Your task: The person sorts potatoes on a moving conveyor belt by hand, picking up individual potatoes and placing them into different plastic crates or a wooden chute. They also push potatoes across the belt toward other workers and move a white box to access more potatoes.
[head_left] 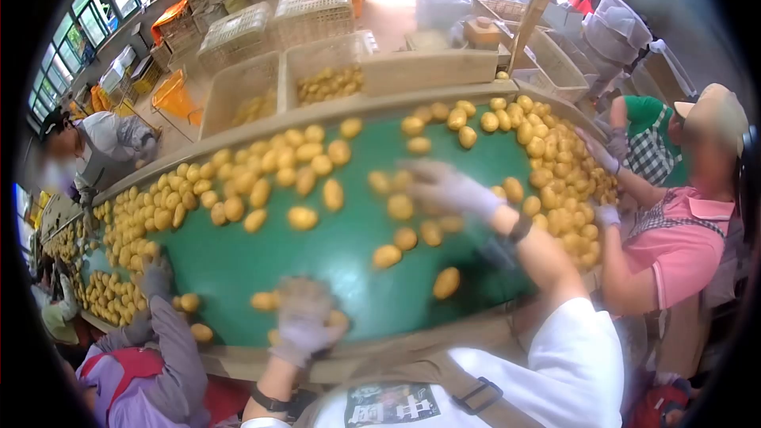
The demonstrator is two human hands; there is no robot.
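Loose yellow potatoes (302, 218) lie on a green conveyor belt (238, 261). My right hand (452, 188), in a pale glove, reaches across the middle of the belt. Its fingers stretch out to the left, blurred by motion, beside several potatoes (400, 207). Near the front edge, my left hand (305, 321), gloved too, is palm down with its fingers spread and smeared. Potatoes (265, 301) show on both sides of it; whether anything lies under the palm is hidden. One single potato (446, 283) rests to the right, nearer the front edge.
Potatoes pile up at the belt's right end (559, 182) and along its left side (151, 214). A person in pink (674, 246) works at the right, another in purple sleeves (174, 364) at the left. Crates (238, 99) stand behind the belt's far rim.
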